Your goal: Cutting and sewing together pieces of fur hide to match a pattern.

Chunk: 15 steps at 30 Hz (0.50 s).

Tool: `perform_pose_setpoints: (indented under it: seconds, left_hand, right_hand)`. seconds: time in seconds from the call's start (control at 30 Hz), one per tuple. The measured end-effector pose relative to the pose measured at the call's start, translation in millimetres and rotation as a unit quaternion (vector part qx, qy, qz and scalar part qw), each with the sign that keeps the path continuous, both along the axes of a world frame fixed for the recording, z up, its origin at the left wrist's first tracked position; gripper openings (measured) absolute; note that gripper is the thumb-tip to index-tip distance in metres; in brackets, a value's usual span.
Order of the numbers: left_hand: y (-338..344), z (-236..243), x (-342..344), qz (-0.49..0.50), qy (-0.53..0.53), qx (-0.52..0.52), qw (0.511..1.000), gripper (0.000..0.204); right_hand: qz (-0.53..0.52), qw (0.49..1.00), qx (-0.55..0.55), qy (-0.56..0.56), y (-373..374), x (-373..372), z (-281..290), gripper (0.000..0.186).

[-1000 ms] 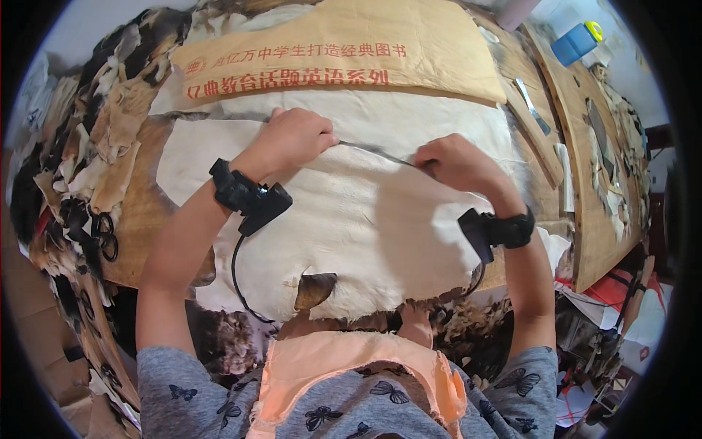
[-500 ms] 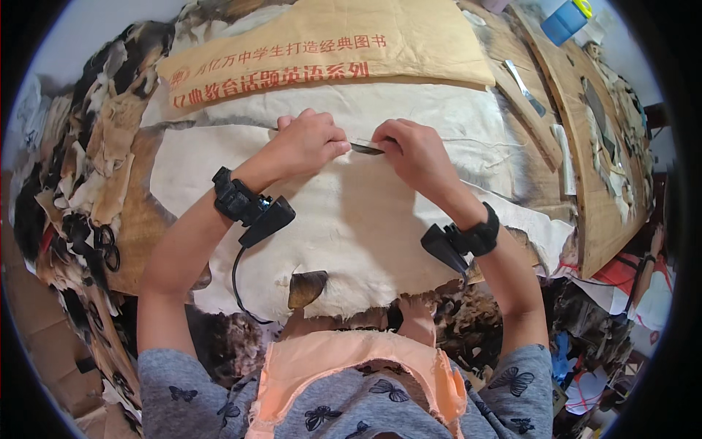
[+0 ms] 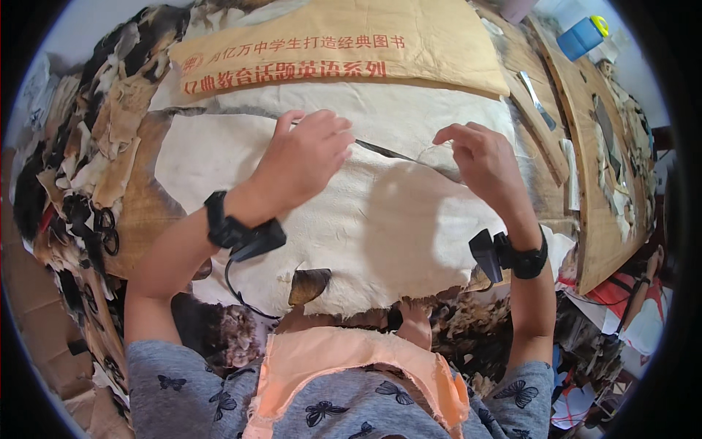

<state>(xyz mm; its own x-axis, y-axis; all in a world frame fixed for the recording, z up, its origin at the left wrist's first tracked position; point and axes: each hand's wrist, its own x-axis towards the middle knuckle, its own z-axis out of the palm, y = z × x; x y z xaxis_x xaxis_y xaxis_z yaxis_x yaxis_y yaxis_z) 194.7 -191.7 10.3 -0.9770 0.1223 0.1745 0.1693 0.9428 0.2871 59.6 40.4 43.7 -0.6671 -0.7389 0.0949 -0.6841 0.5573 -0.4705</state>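
A cream-white hide (image 3: 307,227) with dark fur along its edge lies flesh side up before me. Its far edge meets a second pale hide (image 3: 409,102), with a dark strip of fur between the two. Over that edge, to the left, my left hand (image 3: 303,157) is raised with its fingers stretched and its thumb apart, apparently holding nothing. My right hand (image 3: 486,164) is farther right above the edge, thumb and forefinger pinched together. A fine pale thread (image 3: 426,150) seems to run from its fingertips; any needle is too small to make out.
A tan printed sack (image 3: 336,51) lies across the far hide. To the right are a knife (image 3: 536,100), wooden strips and a raised wooden board (image 3: 610,219); a blue bottle with a yellow lid (image 3: 583,38) stands beyond. Fur scraps (image 3: 117,117) heap up at the left.
My hands have moved apart: the right has gone right and nearer to me, while the left has opened out. The fur-edged seam between them now shows.
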Motion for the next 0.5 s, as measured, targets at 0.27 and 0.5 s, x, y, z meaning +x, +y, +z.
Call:
perform_pose_setpoints:
  seconds: [0.27,0.5]
  left_hand:
    - [11,-16,22,-0.044,-0.142,-0.103,0.983,0.079]
    - [13,-21,20,-0.042,-0.129,-0.100,0.986,0.083]
  right_hand:
    - [0.046,0.992,-0.116,0.021,-35,24,-39,0.007]
    - [0.052,0.988,-0.135,0.061,-36,25,-71,0.023]
